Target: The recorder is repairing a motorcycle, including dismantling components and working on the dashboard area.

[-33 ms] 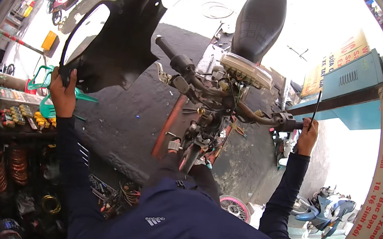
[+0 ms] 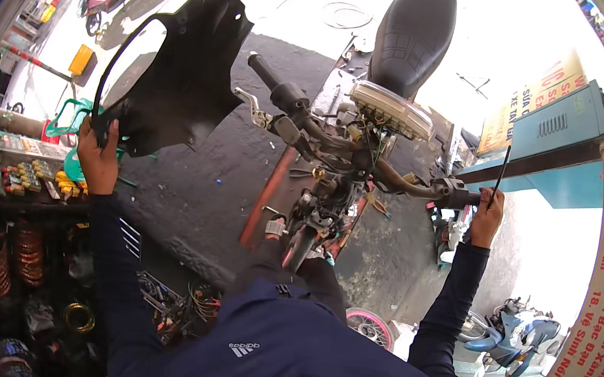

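Observation:
My left hand (image 2: 99, 164) is closed on the lower edge of a large black plastic motorcycle fairing panel (image 2: 189, 62), held up at the left. My right hand (image 2: 486, 225) pinches a thin, dark, upright piece (image 2: 503, 168) beside the right handlebar grip (image 2: 459, 195); whether it is a rod or a panel seen edge-on is unclear. Between my arms stands a partly stripped motorcycle, with bare handlebars (image 2: 399, 184), exposed wires, a clear light unit (image 2: 390, 111) and a black seat (image 2: 412, 40). Its front wheel (image 2: 300, 248) is between my legs.
At the left, a shelf carries small packaged parts (image 2: 24, 177), near a green plastic chair (image 2: 69, 118). Pliers (image 2: 378, 204) lie beside the motorcycle. Blue-green metal cabinet (image 2: 558, 126) and a printed banner (image 2: 599, 285) stand right. A blue motorcycle (image 2: 521, 336) is parked lower right.
The black fairing panel and my left hand have shifted slightly down, and the panel has tilted a little. My right hand stays almost in place with the thin dark piece.

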Demonstrator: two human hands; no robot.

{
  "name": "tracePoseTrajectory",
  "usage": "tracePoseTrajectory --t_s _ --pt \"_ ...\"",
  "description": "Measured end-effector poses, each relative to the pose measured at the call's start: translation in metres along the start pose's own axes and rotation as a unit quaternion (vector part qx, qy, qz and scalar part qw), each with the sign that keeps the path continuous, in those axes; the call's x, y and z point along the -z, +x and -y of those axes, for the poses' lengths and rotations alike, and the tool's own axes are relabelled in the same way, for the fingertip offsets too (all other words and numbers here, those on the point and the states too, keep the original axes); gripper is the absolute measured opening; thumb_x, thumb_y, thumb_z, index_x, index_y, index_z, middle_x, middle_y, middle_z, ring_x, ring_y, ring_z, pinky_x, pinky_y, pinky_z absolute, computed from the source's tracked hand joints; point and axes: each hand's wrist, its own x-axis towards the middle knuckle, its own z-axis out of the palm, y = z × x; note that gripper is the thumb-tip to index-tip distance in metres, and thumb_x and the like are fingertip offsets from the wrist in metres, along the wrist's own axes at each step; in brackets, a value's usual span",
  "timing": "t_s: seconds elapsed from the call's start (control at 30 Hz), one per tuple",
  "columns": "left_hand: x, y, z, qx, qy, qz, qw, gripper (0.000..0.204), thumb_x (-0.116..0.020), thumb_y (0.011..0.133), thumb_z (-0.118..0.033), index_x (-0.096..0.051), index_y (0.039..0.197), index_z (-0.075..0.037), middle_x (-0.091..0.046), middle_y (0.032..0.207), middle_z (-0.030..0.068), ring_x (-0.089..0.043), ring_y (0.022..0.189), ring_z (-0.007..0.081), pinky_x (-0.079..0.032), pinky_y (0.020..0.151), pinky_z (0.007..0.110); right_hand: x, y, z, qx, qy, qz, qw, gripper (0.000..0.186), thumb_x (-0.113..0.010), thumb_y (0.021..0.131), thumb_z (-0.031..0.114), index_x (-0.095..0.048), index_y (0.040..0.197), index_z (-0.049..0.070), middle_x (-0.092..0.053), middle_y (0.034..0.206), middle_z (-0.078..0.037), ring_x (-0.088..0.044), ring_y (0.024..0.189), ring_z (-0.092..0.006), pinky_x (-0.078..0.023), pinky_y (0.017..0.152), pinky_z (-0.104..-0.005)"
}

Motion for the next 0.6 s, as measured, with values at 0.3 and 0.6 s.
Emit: tracePoseTrajectory --t_s 0.3,0.6 --pt "0.043 -0.161 -0.004 0.174 0.054 0.039 0.982 0.029 -0.063 0.088 -0.016 -0.054 0.100 0.009 -0.058 0.096 0.0154 -0.056 0.084 0.0237 -0.043 0.078 0.031 -0.007 -0.006 0.000 0.009 -0.016 -0.035 0.999 0.036 -0.048 0.097 0.031 -0.063 0.093 -0.002 -0.055 0.096 -0.012 -0.057 0.086 -0.0267 -0.045 0.075 -0.0340" --pt "0.027 -0.216 0.038 0.222 0.078 0.028 0.971 0.026 -0.061 0.089 -0.016 -0.056 0.108 0.003 -0.062 0.092 0.0079 -0.055 0.081 0.0143 -0.043 0.077 0.027 -0.020 -0.009 -0.010 0.156 0.035 -0.095 0.983 0.033 -0.044 0.099 0.025 -0.061 0.095 -0.003 -0.057 0.102 -0.007 -0.056 0.081 -0.0179 -0.046 0.069 -0.0273"
